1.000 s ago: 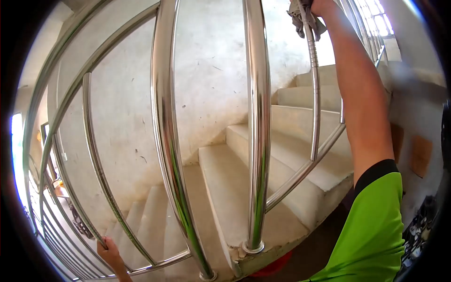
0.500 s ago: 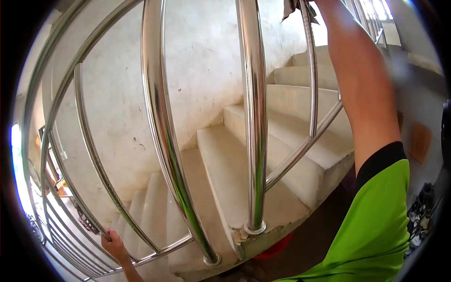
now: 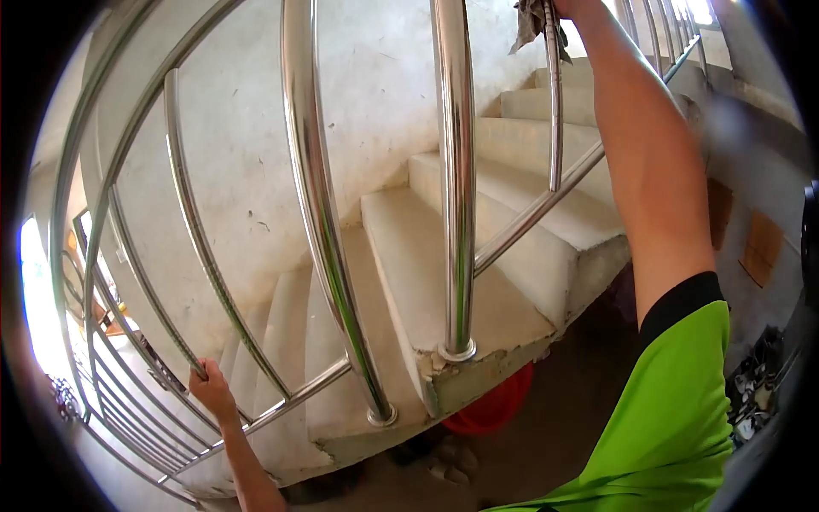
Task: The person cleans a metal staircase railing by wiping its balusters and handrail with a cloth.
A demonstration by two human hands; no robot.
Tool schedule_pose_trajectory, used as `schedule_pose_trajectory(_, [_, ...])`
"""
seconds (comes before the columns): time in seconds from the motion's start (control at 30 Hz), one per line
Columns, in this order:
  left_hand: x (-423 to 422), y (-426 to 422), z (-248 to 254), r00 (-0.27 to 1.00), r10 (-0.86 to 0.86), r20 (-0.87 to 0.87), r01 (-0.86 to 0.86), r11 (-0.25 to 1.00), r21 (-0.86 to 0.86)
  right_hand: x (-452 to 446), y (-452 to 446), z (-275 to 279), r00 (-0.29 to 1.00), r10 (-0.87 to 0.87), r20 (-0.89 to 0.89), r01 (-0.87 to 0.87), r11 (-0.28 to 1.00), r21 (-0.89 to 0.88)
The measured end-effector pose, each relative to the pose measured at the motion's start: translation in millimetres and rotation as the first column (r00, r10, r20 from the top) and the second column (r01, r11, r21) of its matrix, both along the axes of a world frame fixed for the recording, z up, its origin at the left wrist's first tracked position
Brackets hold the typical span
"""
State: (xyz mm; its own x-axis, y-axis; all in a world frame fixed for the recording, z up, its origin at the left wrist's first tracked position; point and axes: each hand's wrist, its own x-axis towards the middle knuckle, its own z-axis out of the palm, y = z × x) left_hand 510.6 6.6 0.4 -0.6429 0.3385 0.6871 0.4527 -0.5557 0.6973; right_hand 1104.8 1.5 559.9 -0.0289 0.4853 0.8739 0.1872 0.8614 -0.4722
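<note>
My left hand [image 3: 214, 392] is closed around a thin steel baluster [image 3: 153, 286] at the lower left, just above the sloping bottom rail [image 3: 299, 394]. At the top edge, my right hand [image 3: 566, 8] is partly cut off by the frame. It presses a dark grey-brown cloth [image 3: 531, 26] against another thin baluster [image 3: 555, 111], and the cloth hangs down on both sides of the bar. Between my arms stand two thicker shiny posts, a left post [image 3: 317, 188] and a right post [image 3: 457, 179], fixed to the steps with round base plates.
Concrete stairs [image 3: 401, 273] with chipped edges climb to the right behind the railing, along a stained pale wall [image 3: 375, 94]. Below the stairs are a red basin [image 3: 495, 405] and some shoes [image 3: 452, 461]. Brown cardboard [image 3: 758, 247] and a dark pile [image 3: 758, 384] are at the right.
The view has tilted down, showing more of the red basin and the shoes. My right hand and the cloth are lower along the baluster. My left hand keeps its hold.
</note>
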Motion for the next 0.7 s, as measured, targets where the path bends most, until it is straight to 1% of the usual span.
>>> schedule_pose_trajectory(0.03, [-2.3,-0.2,-0.5,0.998,-0.048,0.029,0.048,0.999,-0.015,-0.7,0.1,-7.8,1.000,0.003,0.000,-0.003,1.000,-0.005])
schedule_pose_trajectory(0.1, [-5.3,5.0,-2.1,1.000,-0.016,-0.004,0.015,1.000,-0.015,-1.4,-0.6,-26.2,0.987,0.121,-0.106,-0.122,0.993,0.000])
schedule_pose_trajectory(0.13, [-5.7,3.9,-1.0,0.999,0.015,-0.035,-0.015,1.000,-0.008,-2.5,-1.9,-34.5,0.987,0.122,-0.104,-0.123,0.992,-0.004])
schedule_pose_trajectory(0.17, [-3.6,1.9,-0.7,1.000,-0.021,0.012,0.022,0.999,-0.047,-3.8,-3.7,-42.1,0.987,0.108,-0.122,-0.112,0.994,-0.021])
schedule_pose_trajectory(0.2, [-2.1,-0.9,1.4,1.000,-0.020,0.015,0.020,0.999,-0.048,-3.5,-3.6,-48.5,0.986,0.094,-0.140,-0.100,0.994,-0.038])
schedule_pose_trajectory(0.23, [-1.2,-2.0,1.9,1.000,-0.029,-0.003,0.029,0.999,-0.025,-0.1,0.3,-54.9,0.984,0.108,-0.141,-0.114,0.993,-0.036])
schedule_pose_trajectory(0.27, [-0.3,-2.2,2.6,0.999,-0.039,-0.021,0.039,0.999,-0.001,4.5,3.0,-60.8,0.974,0.137,-0.179,-0.153,0.985,-0.075])
schedule_pose_trajectory(0.3, [0.6,-2.4,4.1,0.998,0.046,-0.050,-0.048,0.998,-0.036,18.4,22.6,-64.2,0.986,0.076,-0.149,-0.092,0.991,-0.100])
schedule_pose_trajectory(0.33, [0.4,-3.5,5.1,0.998,0.043,-0.046,-0.045,0.998,-0.035,28.9,36.6,-64.2,0.993,0.014,-0.118,-0.028,0.992,-0.122])
schedule_pose_trajectory(0.37, [-0.1,-4.6,5.0,0.998,0.024,-0.057,-0.025,0.999,-0.031,20.2,28.4,-77.3,0.987,-0.015,-0.158,-0.011,0.986,-0.168])
schedule_pose_trajectory(0.4, [-0.6,-5.1,4.4,0.998,0.003,-0.069,-0.005,1.000,-0.030,14.9,27.3,-87.8,0.972,-0.055,-0.230,0.029,0.993,-0.117])
schedule_pose_trajectory(0.43, [-1.8,-3.9,3.2,0.998,-0.001,-0.067,-0.001,0.999,-0.033,10.3,15.1,-99.4,0.972,0.010,-0.237,-0.045,0.989,-0.142])
schedule_pose_trajectory(0.47, [-3.4,-1.8,1.8,0.999,-0.024,-0.026,0.023,0.998,-0.052,5.2,1.8,-110.9,0.966,0.074,-0.246,-0.118,0.979,-0.166])
schedule_pose_trajectory(0.5, [-3.4,-0.9,1.1,0.999,-0.047,0.015,0.048,0.996,-0.071,1.4,-1.5,-120.1,0.976,0.039,-0.215,-0.069,0.989,-0.132])
schedule_pose_trajectory(0.53, [-2.4,-0.7,0.8,0.998,-0.053,0.016,0.054,0.996,-0.076,-2.0,-6.0,-129.2,0.976,0.033,-0.215,-0.063,0.989,-0.137])
schedule_pose_trajectory(0.6, [-1.2,-1.0,2.1,0.999,0.017,-0.048,-0.018,1.000,-0.005,-7.0,-13.1,-143.9,0.970,0.067,-0.234,-0.106,0.982,-0.159])
schedule_pose_trajectory(0.63, [-3.1,1.0,0.2,0.999,0.014,-0.048,-0.015,1.000,-0.006,-6.8,-12.3,-148.7,0.956,0.013,-0.293,-0.079,0.974,-0.214])
schedule_pose_trajectory(0.7, [-5.0,4.3,-1.6,0.999,-0.046,-0.017,0.046,0.999,0.004,-8.3,-13.5,-162.2,0.957,0.035,-0.288,-0.096,0.975,-0.201])
